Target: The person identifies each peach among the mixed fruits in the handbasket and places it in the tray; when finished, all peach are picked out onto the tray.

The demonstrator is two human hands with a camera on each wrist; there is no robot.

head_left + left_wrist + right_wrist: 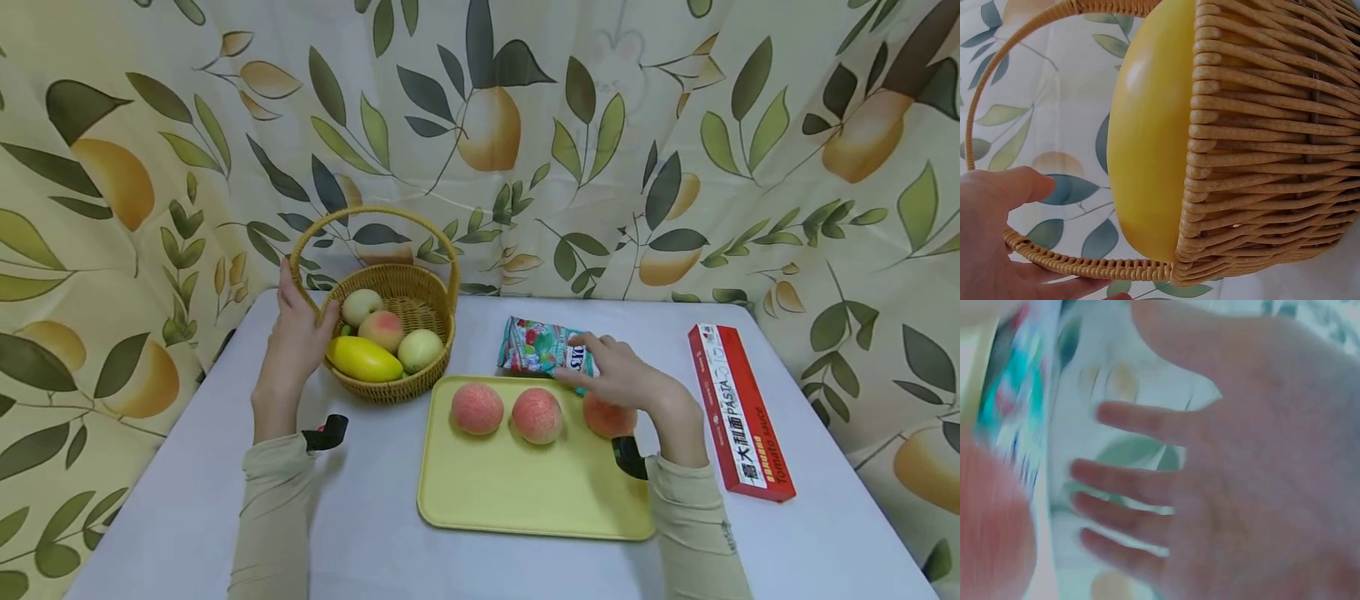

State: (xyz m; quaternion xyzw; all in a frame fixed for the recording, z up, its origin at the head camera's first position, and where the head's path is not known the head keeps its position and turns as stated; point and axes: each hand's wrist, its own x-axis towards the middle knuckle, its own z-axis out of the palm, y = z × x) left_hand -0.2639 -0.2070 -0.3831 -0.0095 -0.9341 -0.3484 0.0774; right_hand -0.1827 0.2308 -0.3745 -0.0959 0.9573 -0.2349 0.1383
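At the left, my left hand [298, 337] touches the handle [375, 208] of a wicker basket [393, 389]. The handle runs between my thumb and my fairly straight fingers, and the thumb stands apart from it. Inside the basket lie a yellow fruit [365, 359], a peach [381, 331] and two pale green fruits [420, 350]. My right hand [626, 375], fingers spread and holding nothing, hovers above a peach [606, 414] and partly covers it. Two more peaches [537, 416] sit on the yellow tray [536, 492]. Behind the tray, a colourful snack bag [536, 346] is partly hidden by my right fingers.
A long red pasta box [741, 412] lies at the right side of the white table [367, 517]. Behind the table hangs a curtain [510, 208] printed with fruit and leaves. The right wrist view is blurred.
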